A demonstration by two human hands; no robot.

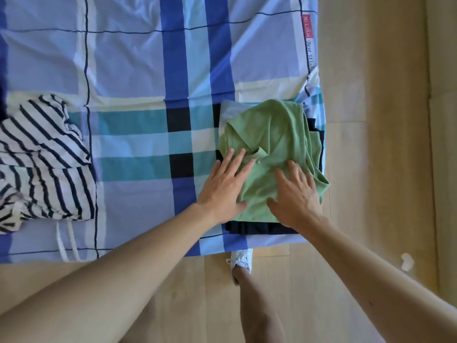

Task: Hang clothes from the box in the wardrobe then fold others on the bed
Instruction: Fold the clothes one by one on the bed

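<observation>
Blue checked bed (123, 58) over a wooden floor (371, 169). At its near right corner a green shirt (272, 134) tops a stack, with a navy garment (259, 229) showing beneath. The left hand (225, 184) and right hand (294, 196) both lie flat on the shirt, fingers (237, 163) spread wide, holding nothing. The shirt looks light, soft and limp, so it will probably sag or slip unless smoothed by palm; the folded edges or the collar seem the best places to hold. A striped garment (42, 157) lies crumpled, well apart to the left.
</observation>
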